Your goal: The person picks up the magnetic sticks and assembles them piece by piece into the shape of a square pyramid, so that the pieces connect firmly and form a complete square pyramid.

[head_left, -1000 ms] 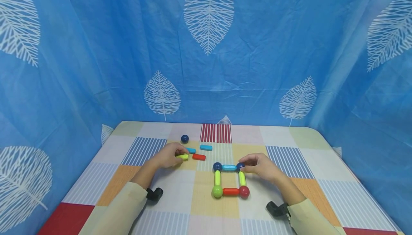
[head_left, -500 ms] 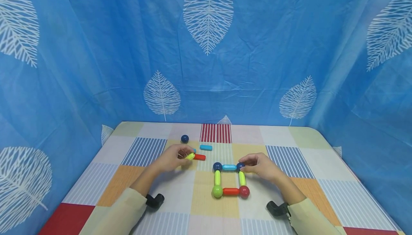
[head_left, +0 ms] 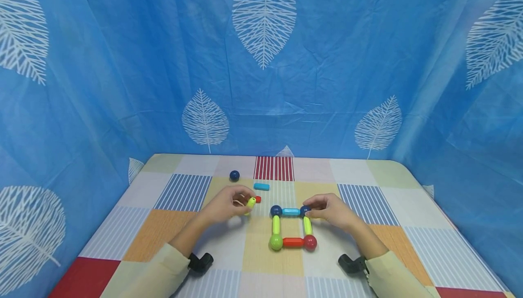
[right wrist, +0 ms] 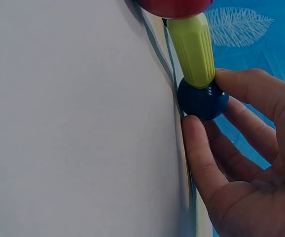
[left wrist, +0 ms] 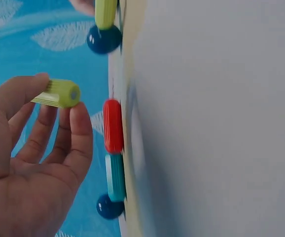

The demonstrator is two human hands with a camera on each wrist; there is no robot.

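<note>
My left hand pinches a yellow-green rod between thumb and fingers, held tilted above the table with one end facing up. To the right lies a square frame of rods and balls. A light blue rod forms its far side, a red rod its near side, and yellow-green rods its left and right sides. Its corners are two dark blue balls, a green ball and a red ball. The fingers of my right hand grip the far right dark blue ball.
Behind my left hand, a loose red rod is partly hidden in the head view. A loose light blue rod and a dark blue ball lie farther back on the patchwork tablecloth. Blue curtains enclose the table.
My left hand has lifted the yellow-green rod, moved it rightward toward the square frame and turned it more upright. The right hand and the frame have stayed in place.
</note>
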